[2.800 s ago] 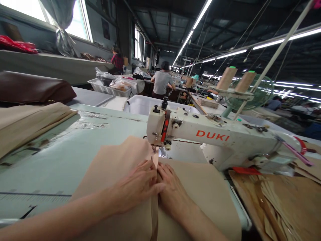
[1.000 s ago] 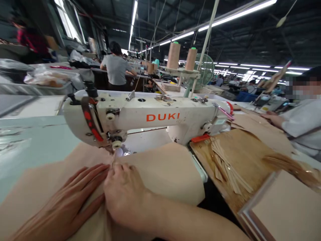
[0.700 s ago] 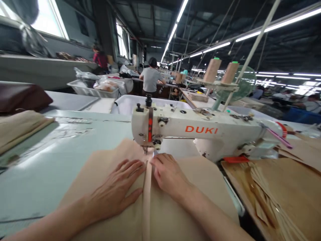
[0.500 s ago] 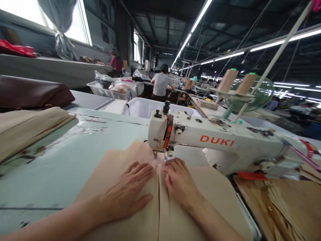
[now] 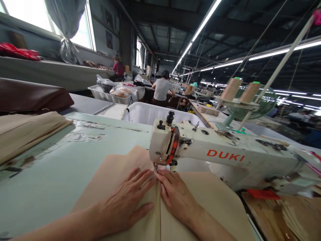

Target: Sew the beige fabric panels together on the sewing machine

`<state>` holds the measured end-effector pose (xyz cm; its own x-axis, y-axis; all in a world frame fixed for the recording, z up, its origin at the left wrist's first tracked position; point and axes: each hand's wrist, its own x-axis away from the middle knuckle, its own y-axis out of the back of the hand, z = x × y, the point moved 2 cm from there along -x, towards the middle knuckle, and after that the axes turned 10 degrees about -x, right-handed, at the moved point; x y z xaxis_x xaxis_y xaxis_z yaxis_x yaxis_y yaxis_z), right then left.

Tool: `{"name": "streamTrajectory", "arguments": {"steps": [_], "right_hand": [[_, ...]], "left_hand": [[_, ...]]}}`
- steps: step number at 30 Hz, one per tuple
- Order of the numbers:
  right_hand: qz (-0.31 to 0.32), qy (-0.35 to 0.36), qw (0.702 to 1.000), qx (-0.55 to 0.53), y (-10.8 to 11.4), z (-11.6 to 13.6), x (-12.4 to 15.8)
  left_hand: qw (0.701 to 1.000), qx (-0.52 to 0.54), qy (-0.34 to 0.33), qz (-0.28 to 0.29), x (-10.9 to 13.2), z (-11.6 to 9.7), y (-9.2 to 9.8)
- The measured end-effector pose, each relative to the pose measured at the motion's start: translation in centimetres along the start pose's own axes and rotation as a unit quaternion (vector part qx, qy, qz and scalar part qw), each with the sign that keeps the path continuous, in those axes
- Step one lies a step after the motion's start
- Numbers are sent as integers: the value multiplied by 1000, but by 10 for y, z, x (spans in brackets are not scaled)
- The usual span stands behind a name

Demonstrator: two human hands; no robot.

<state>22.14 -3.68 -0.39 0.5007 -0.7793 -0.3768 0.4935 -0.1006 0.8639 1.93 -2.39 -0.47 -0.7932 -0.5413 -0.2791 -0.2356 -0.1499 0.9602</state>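
Observation:
A tan sheet of material (image 5: 215, 204) lies on the pale green sewing table (image 5: 60, 170) under the head of a white DUKI sewing machine (image 5: 225, 157). A narrow tan strip (image 5: 157, 217) runs down its middle toward me. My left hand (image 5: 125, 201) lies flat on the sheet just left of the strip, fingers spread and pointing at the needle. My right hand (image 5: 175, 194) presses flat on the sheet right of the strip, fingertips close under the presser foot (image 5: 155, 167).
Folded tan material (image 5: 25, 130) and a dark brown roll (image 5: 32, 97) sit at the left. White bins (image 5: 147, 112) stand behind the machine. Two thread cones (image 5: 240, 90) and a fan (image 5: 260, 103) stand at right. A wooden board with cut strips (image 5: 288, 214) lies at right. A person (image 5: 162, 88) works farther back.
My head swung right to the strip board, then back to the needle. My right hand went from a closed pinch at the needle to lying flat; both hands have edged forward.

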Motion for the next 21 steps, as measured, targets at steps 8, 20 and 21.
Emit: {"name": "streamTrajectory", "arguments": {"steps": [8, 20, 21], "right_hand": [[-11, 8, 1000, 0, -7, -5, 3], [-29, 7, 1000, -10, -8, -9, 0], [-31, 9, 999, -14, -9, -10, 0]], "left_hand": [[1000, 1, -6, -13, 4, 9, -9], [999, 1, -10, -40, 1, 11, -5], [999, 6, -10, -39, -1, 12, -5]]}}
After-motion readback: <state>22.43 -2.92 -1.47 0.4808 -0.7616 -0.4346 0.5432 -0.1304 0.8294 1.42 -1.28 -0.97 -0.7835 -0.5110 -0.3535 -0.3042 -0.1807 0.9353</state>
